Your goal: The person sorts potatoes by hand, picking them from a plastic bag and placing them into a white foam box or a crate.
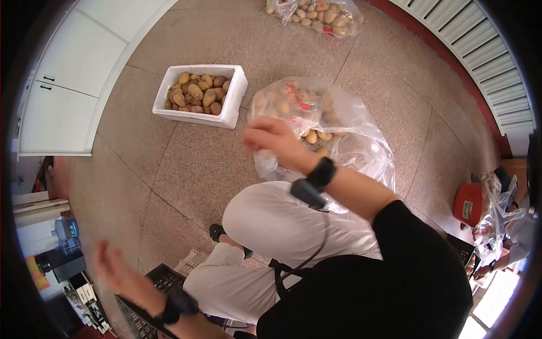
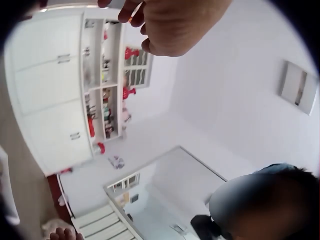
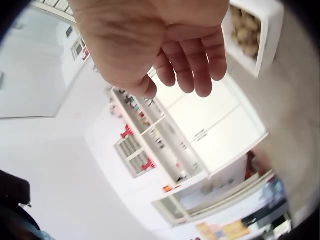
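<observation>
My right hand [image 1: 276, 144] is raised over the near side of a large clear plastic bag [image 1: 361, 150] of potatoes. In the right wrist view its fingers [image 3: 202, 65] are loosely bent, with nothing in them. My left hand [image 1: 121, 277] is held out at the lower left, blurred, beside my knee and above a black plastic crate [image 1: 132, 316]. The left wrist view shows the back of that hand [image 2: 175, 25], its fingers partly cut off by the frame edge. Loose potatoes [image 1: 196, 92] fill a white foam box [image 1: 230, 117] left of the bag.
Another bag of potatoes [image 1: 330, 20] lies at the far end of the floor. White cabinets [image 1: 73, 73] line the left. At the right edge are a red stool [image 1: 467, 204] and another person's arm [image 1: 502, 263] beside clear plastic.
</observation>
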Available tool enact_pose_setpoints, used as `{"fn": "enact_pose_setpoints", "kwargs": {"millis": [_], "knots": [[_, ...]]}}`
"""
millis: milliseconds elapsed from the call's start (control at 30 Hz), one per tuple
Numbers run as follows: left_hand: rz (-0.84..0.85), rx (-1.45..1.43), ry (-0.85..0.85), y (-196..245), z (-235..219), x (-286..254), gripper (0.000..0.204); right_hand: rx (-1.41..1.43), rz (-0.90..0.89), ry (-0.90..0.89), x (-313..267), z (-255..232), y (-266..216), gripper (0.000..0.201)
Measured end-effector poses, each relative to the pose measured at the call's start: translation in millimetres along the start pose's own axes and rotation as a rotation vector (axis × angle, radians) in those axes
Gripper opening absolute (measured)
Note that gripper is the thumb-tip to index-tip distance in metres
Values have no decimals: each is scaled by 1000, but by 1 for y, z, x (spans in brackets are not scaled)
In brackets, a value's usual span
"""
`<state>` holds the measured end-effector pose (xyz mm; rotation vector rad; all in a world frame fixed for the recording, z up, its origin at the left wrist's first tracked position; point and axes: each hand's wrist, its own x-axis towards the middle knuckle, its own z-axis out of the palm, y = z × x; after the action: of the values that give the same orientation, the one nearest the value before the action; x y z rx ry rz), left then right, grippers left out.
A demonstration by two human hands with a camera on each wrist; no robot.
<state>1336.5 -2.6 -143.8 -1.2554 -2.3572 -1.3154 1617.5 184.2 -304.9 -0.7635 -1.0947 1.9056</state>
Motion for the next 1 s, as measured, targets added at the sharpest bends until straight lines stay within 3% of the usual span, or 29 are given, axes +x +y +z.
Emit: {"fn": "enact_pose_setpoints", "kwargs": {"millis": [67,200,267,333,400,433,533,567,700,767,800,867,933,1000], "knots": [[-245,-217,-184,-25,47,-7,23,-287,295,148,-20,-56,18,18],[-473,-287,-403,-41,94,-22,20,-1013,449,189,-50,-179,139,28],[-686,-521,-449,-51,104,-21,20,-1018,433,268,-53,-183,162,32],[-684,-536,-439,-44,111,-16,22,-1020,409,336,-51,-178,191,35],[-674,-555,-428,-38,113,-11,23,-1268,100,355,-36,-164,221,38],[-676,-557,-458,-37,113,-10,25,-1292,451,226,-26,-160,230,40],[-702,-572,-478,-36,110,-9,27,-1412,597,95,0,-143,241,41],[-715,-596,-473,-36,109,-10,26,-1442,794,69,12,-128,221,39],[-745,-647,-463,-38,103,-9,27,-1423,723,-110,11,-143,218,35],[-784,-730,-457,-36,102,-9,26,-642,776,185,-6,-149,199,41],[-784,-746,-452,-36,100,-9,26,-657,770,189,-16,-153,192,41],[-752,-789,-494,-33,95,-10,26,-28,756,221,-38,-157,175,54],[-738,-796,-488,-26,91,-15,26,62,718,172,-52,-156,152,62],[-710,-806,-477,-17,86,-18,25,360,669,-26,-59,-127,94,60]]}}
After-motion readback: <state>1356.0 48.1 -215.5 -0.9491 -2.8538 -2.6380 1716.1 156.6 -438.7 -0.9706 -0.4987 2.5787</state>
